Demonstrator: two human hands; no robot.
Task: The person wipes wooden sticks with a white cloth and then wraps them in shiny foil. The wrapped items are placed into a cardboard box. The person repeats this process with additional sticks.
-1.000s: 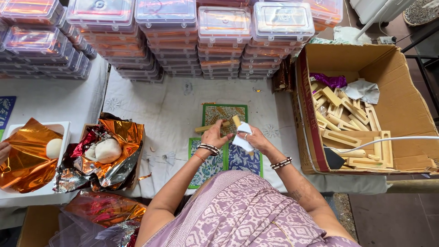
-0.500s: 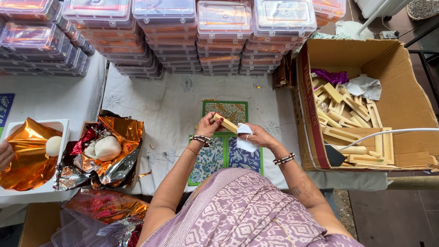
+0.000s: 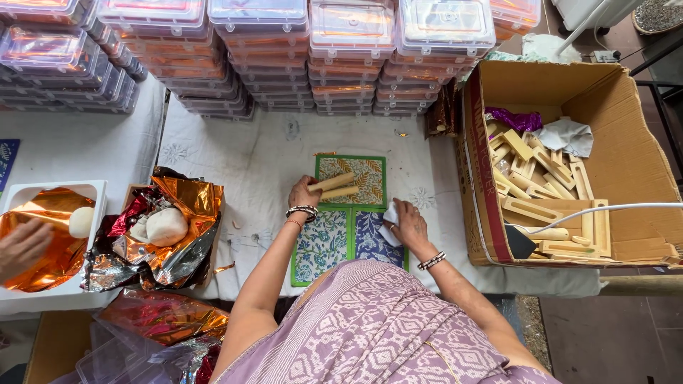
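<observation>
My left hand (image 3: 302,195) grips two wood sticks (image 3: 334,187), laying them across the green-edged mat (image 3: 351,180) at table centre, so they rest flat. My right hand (image 3: 407,224) at 4 o'clock from them pinches a white cloth (image 3: 390,213) against the blue mat (image 3: 370,238), wiping-ready. Box (image 3: 491,178) of wood pieces at 3 o'clock, foil (image 3: 185,206) with white lumps (image 3: 166,226) at 9, stacked tubs (image 3: 348,43) at 12. Someone else's hand (image 3: 21,245) far at 9.
</observation>
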